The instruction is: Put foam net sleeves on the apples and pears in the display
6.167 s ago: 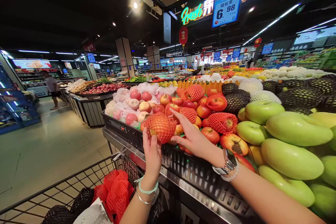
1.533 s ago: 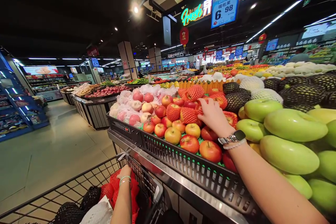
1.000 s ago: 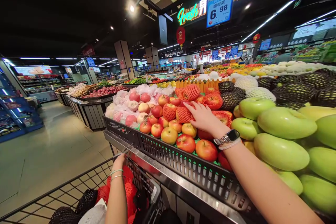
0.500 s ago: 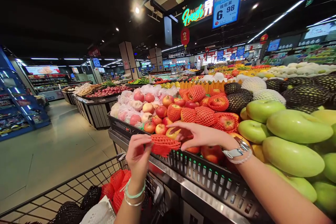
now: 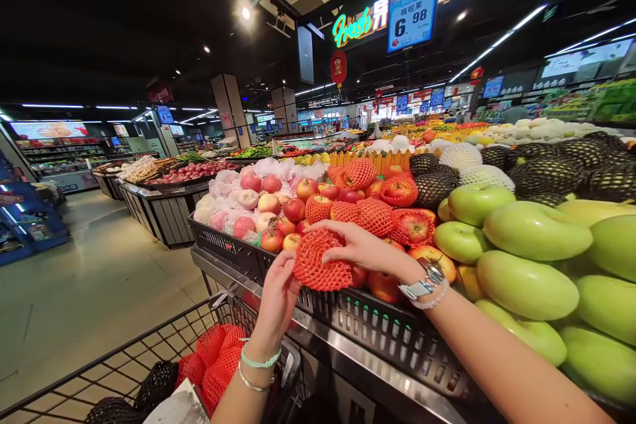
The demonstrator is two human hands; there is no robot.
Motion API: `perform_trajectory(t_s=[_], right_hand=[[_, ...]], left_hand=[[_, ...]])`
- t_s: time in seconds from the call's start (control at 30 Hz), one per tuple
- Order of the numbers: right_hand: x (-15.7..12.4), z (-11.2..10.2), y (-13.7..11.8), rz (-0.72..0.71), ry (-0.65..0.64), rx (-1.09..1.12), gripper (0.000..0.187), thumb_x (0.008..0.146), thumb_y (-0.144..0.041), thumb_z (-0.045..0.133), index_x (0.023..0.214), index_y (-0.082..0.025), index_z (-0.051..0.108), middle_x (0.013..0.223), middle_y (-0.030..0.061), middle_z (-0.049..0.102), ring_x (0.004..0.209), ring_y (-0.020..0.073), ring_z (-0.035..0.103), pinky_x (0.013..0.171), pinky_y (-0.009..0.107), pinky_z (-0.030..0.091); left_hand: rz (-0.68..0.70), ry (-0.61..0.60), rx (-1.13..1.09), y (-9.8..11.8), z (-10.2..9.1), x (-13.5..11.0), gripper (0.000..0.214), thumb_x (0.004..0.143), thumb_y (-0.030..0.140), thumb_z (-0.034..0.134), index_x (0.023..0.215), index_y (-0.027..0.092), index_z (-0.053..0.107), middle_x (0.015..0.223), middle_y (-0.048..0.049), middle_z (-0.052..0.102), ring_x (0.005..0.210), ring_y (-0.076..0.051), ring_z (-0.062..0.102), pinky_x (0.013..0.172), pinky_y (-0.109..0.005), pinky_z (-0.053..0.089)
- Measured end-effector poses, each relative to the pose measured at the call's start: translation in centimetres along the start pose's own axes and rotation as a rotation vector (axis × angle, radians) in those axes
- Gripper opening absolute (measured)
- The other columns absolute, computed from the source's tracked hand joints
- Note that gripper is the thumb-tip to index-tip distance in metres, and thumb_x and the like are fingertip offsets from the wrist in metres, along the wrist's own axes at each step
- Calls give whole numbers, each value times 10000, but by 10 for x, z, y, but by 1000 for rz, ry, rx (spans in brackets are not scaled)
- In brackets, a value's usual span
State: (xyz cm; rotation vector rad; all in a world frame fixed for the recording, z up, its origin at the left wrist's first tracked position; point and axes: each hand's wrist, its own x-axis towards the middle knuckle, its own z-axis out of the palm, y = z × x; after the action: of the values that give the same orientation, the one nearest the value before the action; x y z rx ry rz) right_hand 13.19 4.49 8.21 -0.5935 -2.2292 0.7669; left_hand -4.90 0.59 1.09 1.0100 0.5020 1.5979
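Observation:
A red foam fruit net (image 5: 319, 266) is spread out between my hands above the front edge of the apple crate. My left hand (image 5: 278, 298) pinches its left side. At its top and right my right hand (image 5: 355, 248) grips it, thumb in front and fingers behind. Whether anything is inside the net I cannot tell. Just behind lie loose red and yellow apples (image 5: 294, 210), several of them in red foam nets like the wrapped apple (image 5: 375, 215). The black crate wall (image 5: 377, 318) runs below my hands.
Large green mangoes (image 5: 529, 285) fill the right side, with black-netted fruit (image 5: 551, 169) behind them. A wire shopping cart (image 5: 124, 344) at lower left carries red-netted and black-netted items. Clear-wrapped pink apples (image 5: 243, 226) sit at the crate's left end. Floor (image 5: 99, 291) shows at left.
The net was flat and hung from my left hand, with my right hand open beside it. Now it is opened wider and my right hand has hold of it too. The view has turned slightly right.

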Motion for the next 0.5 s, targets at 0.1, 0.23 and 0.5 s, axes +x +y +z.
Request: perform_trajectory(t_s=[0.1,0.23,0.5], right_hand=[[1,5,2,17,41,-1,229,880,-284,599,1074,-165,629,1061,54,676,980,206,620,914,340,466],[3,11,4,34,60,-17,165,907,-292,536,887,-167,641,922,48,682,890,205,622,867,342,485],[0,11,1,62,77,232,611,819,-221,632,1391,-218,415,1221,53,594,948,164,598,861,323,503]], left_hand=[[-94,-61,47,-7,-1,-1,306,637,286,856,874,168,702,776,-7,709,725,-137,672,731,-242,549],[-46,-22,78,-18,0,2,383,556,317,899,862,171,721,781,-31,746,789,-193,700,797,-316,555],[151,36,211,-5,-8,5,392,730,496,740,971,187,739,936,-76,762,868,-204,690,787,-308,560]])
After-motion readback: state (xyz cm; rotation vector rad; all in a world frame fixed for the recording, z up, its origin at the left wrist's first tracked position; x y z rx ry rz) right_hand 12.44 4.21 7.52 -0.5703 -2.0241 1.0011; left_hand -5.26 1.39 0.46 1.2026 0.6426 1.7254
